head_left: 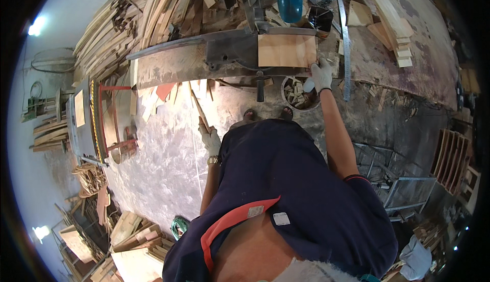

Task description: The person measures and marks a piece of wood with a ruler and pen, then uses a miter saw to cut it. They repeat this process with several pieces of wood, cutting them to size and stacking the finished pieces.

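Observation:
A rectangular light wooden board (283,50) lies on the dark bed of a saw (224,53), whose teal handle (288,1) shows above it. My right hand (321,75), in a pale work glove, is closed on the board's lower right corner. My left hand (210,139), also gloved and wearing a watch, hangs lower left, closed round a thin wooden piece (200,108) that points up toward the bench. A round bin of wood scraps (296,98) stands below the bench, near my right hand. A long metal ruler (346,67) lies to the right.
Stacked wooden strips (102,37) crowd the upper left, and more strips (390,32) rest on the bench's right. A red metal frame (117,144) stands at left, a metal frame (408,180) at lower right. Wood piles (138,236) fill the lower left, and offcuts (158,98) lie on the floor.

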Demonstrator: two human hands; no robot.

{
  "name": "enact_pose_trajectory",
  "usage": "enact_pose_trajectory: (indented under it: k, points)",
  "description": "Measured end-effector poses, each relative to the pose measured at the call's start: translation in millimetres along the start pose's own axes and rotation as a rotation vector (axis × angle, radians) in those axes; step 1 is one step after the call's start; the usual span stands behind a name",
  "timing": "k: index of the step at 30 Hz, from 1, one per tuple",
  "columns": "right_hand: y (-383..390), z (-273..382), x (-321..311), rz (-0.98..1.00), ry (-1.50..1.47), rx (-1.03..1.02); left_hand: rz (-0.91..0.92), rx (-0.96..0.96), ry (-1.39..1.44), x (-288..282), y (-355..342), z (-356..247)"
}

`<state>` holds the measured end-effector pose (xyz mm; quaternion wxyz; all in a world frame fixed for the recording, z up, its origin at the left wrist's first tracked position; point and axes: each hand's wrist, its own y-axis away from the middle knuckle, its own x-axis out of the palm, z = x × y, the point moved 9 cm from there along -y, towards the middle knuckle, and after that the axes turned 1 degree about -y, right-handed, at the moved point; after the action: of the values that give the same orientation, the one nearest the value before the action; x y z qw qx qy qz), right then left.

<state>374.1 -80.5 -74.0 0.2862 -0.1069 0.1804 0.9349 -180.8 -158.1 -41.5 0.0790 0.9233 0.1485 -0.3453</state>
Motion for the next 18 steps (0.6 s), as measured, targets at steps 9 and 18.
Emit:
enact_pose_trajectory:
  k: [9, 18]
  points:
    - [52.2, -10.7, 12.1, -0.012, -0.742, 0.266, -0.045, 0.112, -0.031, -9.6, 5.4, -31.6]
    - [51.1, 12.8, 101.3, 0.037, -0.698, 0.187, 0.139, 0.225, -0.244, 24.7, -45.8, -86.5]
